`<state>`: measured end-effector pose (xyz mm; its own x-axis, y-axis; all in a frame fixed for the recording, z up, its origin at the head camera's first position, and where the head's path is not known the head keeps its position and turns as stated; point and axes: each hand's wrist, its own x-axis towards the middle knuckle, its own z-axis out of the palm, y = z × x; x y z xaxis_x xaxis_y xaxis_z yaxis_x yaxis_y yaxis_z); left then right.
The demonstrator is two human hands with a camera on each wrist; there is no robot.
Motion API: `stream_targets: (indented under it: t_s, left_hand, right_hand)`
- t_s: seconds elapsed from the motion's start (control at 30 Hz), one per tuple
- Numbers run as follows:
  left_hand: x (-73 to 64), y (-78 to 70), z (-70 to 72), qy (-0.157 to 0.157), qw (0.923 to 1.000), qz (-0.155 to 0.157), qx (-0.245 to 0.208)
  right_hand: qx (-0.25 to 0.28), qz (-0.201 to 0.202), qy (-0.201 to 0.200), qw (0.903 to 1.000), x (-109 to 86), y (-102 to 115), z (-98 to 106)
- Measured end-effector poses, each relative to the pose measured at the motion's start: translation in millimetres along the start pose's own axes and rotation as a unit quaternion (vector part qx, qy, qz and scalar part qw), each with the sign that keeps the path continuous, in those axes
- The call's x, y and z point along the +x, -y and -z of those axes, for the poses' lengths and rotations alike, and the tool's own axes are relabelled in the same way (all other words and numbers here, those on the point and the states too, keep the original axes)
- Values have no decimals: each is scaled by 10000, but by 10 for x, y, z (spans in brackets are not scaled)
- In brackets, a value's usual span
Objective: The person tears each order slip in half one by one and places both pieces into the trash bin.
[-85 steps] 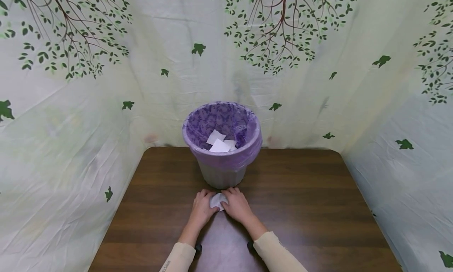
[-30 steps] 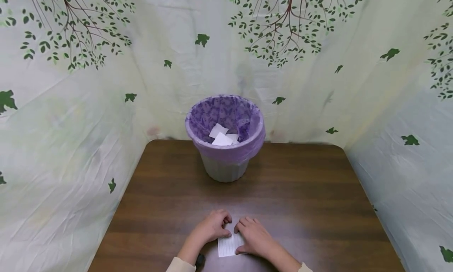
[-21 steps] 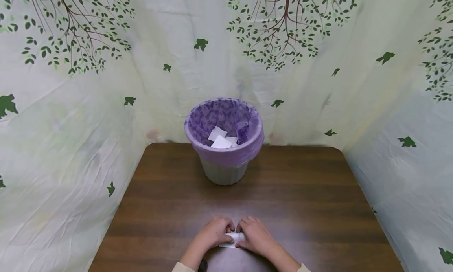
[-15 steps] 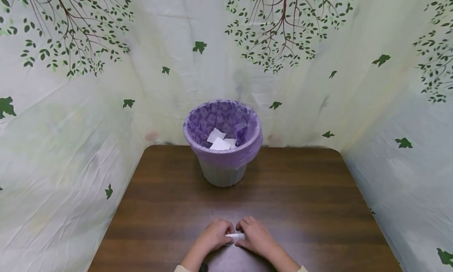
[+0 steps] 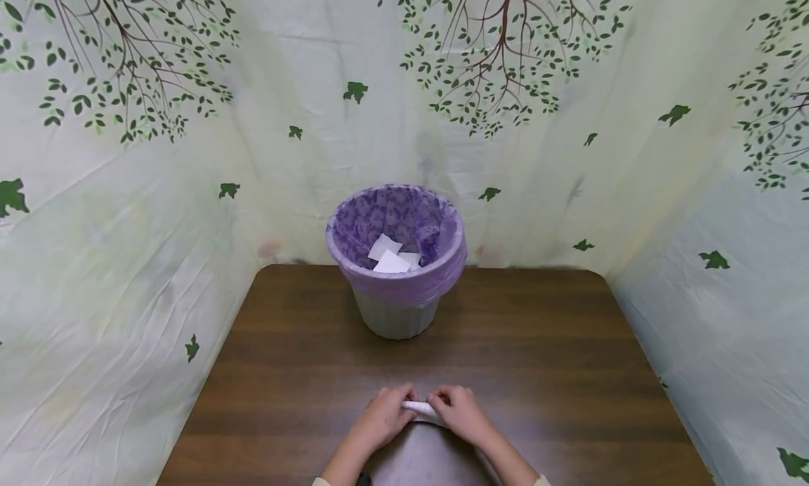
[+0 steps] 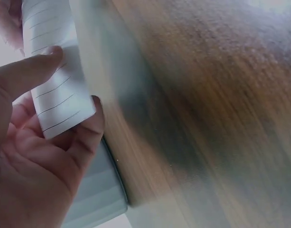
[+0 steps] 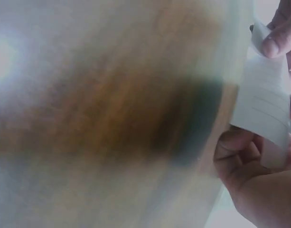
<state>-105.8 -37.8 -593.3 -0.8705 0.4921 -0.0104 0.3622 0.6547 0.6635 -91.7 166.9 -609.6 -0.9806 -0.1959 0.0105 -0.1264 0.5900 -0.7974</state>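
Note:
A white sheet of lined paper (image 5: 425, 409) is stretched between my two hands, folded or rolled into a narrow strip with a slight bend. My left hand (image 5: 382, 417) pinches its left end; in the left wrist view the thumb presses the ruled face of the paper (image 6: 60, 90) with fingers behind it. My right hand (image 5: 464, 414) grips the other end. The right wrist view shows the paper (image 7: 264, 99) curling down by the fingers of my right hand (image 7: 259, 180), with my left thumb on its far end. Both hands are close over the table.
Beyond the hands stands a grey bin (image 5: 398, 321) lined with a purple patterned bag (image 5: 442, 275). Several white paper pieces (image 5: 392, 261) lie inside it. The brown wooden table (image 5: 537, 345) is enclosed by a leaf-printed cloth (image 5: 284, 64).
The hands have come from the bin's base toward the near edge. The lined sheet, wider one second ago, has narrowed to a strip, and the hands have since moved slightly forward with it.

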Motion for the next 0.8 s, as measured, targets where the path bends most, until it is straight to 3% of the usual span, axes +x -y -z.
stream_targets:
  t_s: [0.3, 0.57, 0.8]
  left_hand:
    - [34, -42, -16, -177, 9994, -300, 74]
    - [142, -108, 25, -1243, 9887, -548, -637]
    - [191, -182, 127, -1365, 9858, -535, -813]
  right_hand:
    - [-41, 100, -613, 9981, 54, 52, 85]
    - [-101, 379, -793, 9961, 67, 153, 186]
    - [20, 459, -879, 9951, 86, 192, 274]
